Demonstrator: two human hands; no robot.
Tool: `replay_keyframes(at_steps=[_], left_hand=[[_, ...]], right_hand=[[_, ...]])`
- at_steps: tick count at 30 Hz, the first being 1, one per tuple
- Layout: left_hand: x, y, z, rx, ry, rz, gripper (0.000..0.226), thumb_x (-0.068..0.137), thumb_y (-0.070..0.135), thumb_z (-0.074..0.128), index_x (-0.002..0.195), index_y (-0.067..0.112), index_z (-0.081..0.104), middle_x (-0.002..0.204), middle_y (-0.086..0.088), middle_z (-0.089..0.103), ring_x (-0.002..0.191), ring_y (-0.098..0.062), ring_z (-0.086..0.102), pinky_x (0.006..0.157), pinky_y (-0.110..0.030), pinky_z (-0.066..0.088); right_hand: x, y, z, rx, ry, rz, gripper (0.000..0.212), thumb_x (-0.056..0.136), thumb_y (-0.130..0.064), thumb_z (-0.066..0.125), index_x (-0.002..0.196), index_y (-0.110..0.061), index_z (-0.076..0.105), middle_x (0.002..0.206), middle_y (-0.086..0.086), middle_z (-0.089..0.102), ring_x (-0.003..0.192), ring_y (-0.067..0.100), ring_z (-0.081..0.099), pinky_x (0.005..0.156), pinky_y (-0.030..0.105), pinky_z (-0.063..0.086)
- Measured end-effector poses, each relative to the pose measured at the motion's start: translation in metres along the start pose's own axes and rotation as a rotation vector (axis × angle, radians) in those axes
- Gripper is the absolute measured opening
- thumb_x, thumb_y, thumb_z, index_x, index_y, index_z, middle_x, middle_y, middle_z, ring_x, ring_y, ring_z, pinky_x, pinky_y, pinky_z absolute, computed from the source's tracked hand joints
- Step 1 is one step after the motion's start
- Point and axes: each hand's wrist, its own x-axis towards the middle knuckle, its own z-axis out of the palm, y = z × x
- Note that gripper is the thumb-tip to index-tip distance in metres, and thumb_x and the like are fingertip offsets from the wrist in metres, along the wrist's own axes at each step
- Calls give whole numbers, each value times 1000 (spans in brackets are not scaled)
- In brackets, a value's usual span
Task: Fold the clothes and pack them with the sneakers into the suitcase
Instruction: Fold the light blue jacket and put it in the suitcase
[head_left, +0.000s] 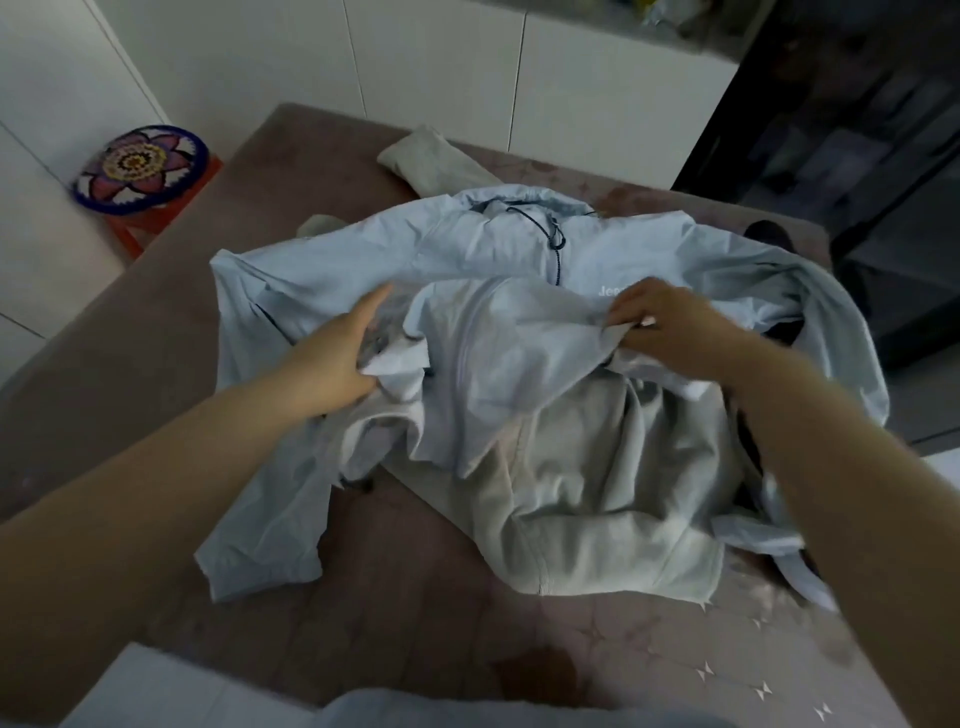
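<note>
On the bed (415, 597), your left hand (337, 358) and right hand (662, 325) pinch the jacket (363, 260); its slippery cloth may slide and bunch.

Jacket (363, 260) on bed (130, 338), trousers (597, 493) under jacket, stool (140, 171) left

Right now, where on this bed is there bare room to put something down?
Bare bed cover runs along the near edge, in front of the grey garment and blue jacket. Another patch lies between the jacket and the bed's left edge. The middle and right are crowded: garments overlap there, with the left hand and right hand gripping the jacket.
</note>
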Motion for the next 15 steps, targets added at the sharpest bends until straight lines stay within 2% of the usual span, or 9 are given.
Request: replay_keyframes(at_steps=[2,3,5,7,8,9,11,13,15], left_hand=[[-7,1,-14,-110,-16,22,92,81,11,69,147,33,9,129,-4,51,104,-21,58,90,-38,48],[-11,1,-24,-191,-49,39,87,80,7,68,146,33,17,126,-2,54,109,-19,57,94,-37,47],[-21,8,-44,-301,-110,90,71,80,-3,66,137,29,37,120,3,60,110,-4,56,92,-21,46],[-32,18,-55,-287,-119,152,52,80,-5,65,120,26,53,105,25,63,97,15,56,82,-5,43],[-38,24,-54,-238,-127,176,42,81,-2,64,109,28,58,92,33,64,89,19,56,77,-2,43],[-44,29,-49,-155,-154,190,33,82,2,64,98,32,62,83,34,64,83,15,58,73,-5,44],[-50,32,-22,26,-237,197,20,87,9,62,81,29,64,78,14,66,76,-2,60,68,-21,47],[-53,30,12,161,-316,185,9,89,11,58,83,15,63,85,-2,64,81,-16,59,72,-27,44],[-56,23,38,192,-307,169,10,90,7,54,96,9,63,100,-4,63,92,-17,58,74,-25,40]], right_hand=[[-22,12,-43,11,-99,-27,17,85,-8,63,99,-14,71,113,-1,57,103,13,53,95,25,37],[-34,22,-65,13,-159,-12,18,84,-12,65,100,-20,70,117,-7,55,104,7,52,96,23,36],[-50,52,-99,-104,-245,31,29,81,-31,70,105,-45,64,123,-20,54,110,1,52,100,33,42],[-56,107,-121,-222,-280,130,40,74,-40,75,106,-57,60,116,-24,58,105,2,57,93,35,48],[-65,114,-125,-222,-254,169,41,72,-36,77,102,-57,62,112,-21,61,103,5,60,92,33,49],[-78,94,-124,-220,-149,201,38,72,-30,78,98,-54,65,110,-15,63,102,11,61,92,33,49],[-95,61,-104,-96,159,242,31,75,-12,74,100,-30,71,110,2,64,100,23,60,87,32,45],[-113,46,-69,4,370,287,34,79,-2,68,112,-10,66,105,5,59,92,21,56,77,26,37],[-130,35,-32,100,377,327,31,84,-7,64,114,-10,61,104,4,59,87,19,54,74,25,36]])
